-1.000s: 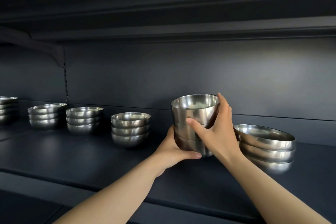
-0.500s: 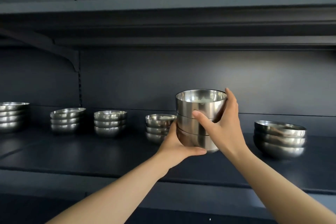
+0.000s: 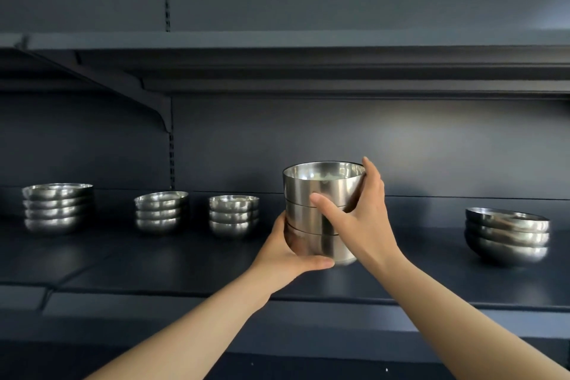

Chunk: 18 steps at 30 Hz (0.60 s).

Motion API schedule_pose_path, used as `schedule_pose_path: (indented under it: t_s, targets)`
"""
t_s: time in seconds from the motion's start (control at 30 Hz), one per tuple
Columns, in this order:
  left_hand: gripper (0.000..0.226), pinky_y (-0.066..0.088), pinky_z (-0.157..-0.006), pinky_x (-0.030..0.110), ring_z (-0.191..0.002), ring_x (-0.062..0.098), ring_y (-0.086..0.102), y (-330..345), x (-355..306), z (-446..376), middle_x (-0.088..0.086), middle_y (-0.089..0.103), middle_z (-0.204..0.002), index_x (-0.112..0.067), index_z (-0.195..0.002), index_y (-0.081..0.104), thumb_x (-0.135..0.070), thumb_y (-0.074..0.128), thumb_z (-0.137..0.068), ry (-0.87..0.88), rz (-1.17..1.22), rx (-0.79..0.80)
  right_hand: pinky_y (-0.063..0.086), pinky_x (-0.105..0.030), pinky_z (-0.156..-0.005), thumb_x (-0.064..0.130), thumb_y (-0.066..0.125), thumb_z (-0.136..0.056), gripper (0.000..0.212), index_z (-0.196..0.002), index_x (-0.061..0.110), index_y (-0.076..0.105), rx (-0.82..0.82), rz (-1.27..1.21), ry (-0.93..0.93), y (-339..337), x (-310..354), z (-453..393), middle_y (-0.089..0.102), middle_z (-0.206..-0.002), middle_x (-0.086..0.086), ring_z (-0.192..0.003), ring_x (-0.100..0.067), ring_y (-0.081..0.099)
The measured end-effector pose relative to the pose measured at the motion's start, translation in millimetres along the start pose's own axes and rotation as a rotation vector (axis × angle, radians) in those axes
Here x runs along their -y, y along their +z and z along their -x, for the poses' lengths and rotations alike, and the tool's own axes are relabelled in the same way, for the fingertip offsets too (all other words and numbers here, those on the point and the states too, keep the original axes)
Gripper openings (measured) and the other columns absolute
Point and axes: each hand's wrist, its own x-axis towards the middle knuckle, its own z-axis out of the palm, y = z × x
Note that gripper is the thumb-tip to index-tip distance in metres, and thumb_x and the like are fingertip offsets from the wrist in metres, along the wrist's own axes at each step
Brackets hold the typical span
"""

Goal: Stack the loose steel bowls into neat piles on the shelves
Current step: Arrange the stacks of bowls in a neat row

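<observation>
A tall pile of three steel bowls (image 3: 311, 191) is at the middle of the dark shelf (image 3: 185, 265), its bottom at or just above the shelf surface. My left hand (image 3: 285, 256) grips the lowest bowl from the left and below, thumb across the front. My right hand (image 3: 357, 219) grips the upper bowls from the right, thumb on the front and fingers round the far side of the rim. Other neat piles of wider steel bowls stand along the shelf: one (image 3: 57, 210) far left, one (image 3: 161, 213), one (image 3: 233, 216), and one (image 3: 507, 236) at the right.
A second dark shelf (image 3: 308, 71) hangs above, carried by a bracket (image 3: 135, 99) at the left. Bare shelf surface lies between my pile and the right pile. The shelf's front edge (image 3: 216, 302) runs below my wrists.
The view has tilted upward and shifted, so the piles sit further left and the upper shelf shows. The pile in my hands stays gripped the same way, roughly in the same spot.
</observation>
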Motion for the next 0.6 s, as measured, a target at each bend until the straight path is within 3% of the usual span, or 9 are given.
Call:
schedule_pose_path:
  t_s: [0.1,0.27,0.43,0.53,0.6]
  targets:
    - [0.103,0.04,-0.074,0.008,-0.098,-0.018,0.051,-15,3,3,-0.032,0.057,-0.111,-0.047,-0.131,0.034,-0.033,0.09,-0.045,-0.017,-0.009,-0.041,0.03,-0.027,-0.102,0.063,0.071,-0.064,0.104,-0.144,0.038,0.01,0.037,-0.029,-0.004,15,3,-2,0.022,-0.141,0.02,-0.134,-0.007,0.027]
    - [0.09,0.04,-0.057,0.0,-0.08,-0.033,0.047,-42,8,6,-0.039,0.054,-0.1,-0.05,-0.12,0.038,-0.033,0.09,-0.048,-0.037,-0.031,-0.098,0.032,-0.033,-0.106,0.063,0.071,-0.063,0.102,-0.142,0.042,0.011,0.072,-0.069,-0.001,43,8,-6,0.023,-0.145,0.014,-0.135,-0.01,0.028]
    - [0.092,0.037,-0.064,0.001,-0.083,-0.031,0.045,-76,18,13,-0.042,0.05,-0.1,-0.055,-0.12,0.034,-0.034,0.09,-0.049,-0.06,-0.019,-0.137,0.026,-0.027,-0.101,0.063,0.07,-0.065,0.101,-0.143,0.041,0.01,0.127,-0.098,-0.01,79,19,-5,0.02,-0.147,0.015,-0.136,-0.009,0.024]
    - [0.102,0.041,-0.085,0.012,-0.105,-0.014,0.049,-102,25,17,-0.031,0.052,-0.117,-0.049,-0.13,0.032,-0.038,0.089,-0.046,-0.078,-0.025,-0.164,0.026,-0.027,-0.102,0.062,0.071,-0.066,0.101,-0.143,0.043,0.009,0.159,-0.112,-0.011,105,28,-5,0.018,-0.148,0.016,-0.137,-0.008,0.023]
    - [0.109,0.041,-0.082,0.012,-0.103,-0.014,0.049,-121,29,20,-0.031,0.053,-0.116,-0.051,-0.135,0.027,-0.039,0.089,-0.046,-0.08,-0.024,-0.171,0.026,-0.026,-0.101,0.062,0.071,-0.066,0.101,-0.143,0.042,0.009,0.167,-0.117,-0.013,124,36,-4,0.018,-0.148,0.016,-0.137,-0.008,0.023]
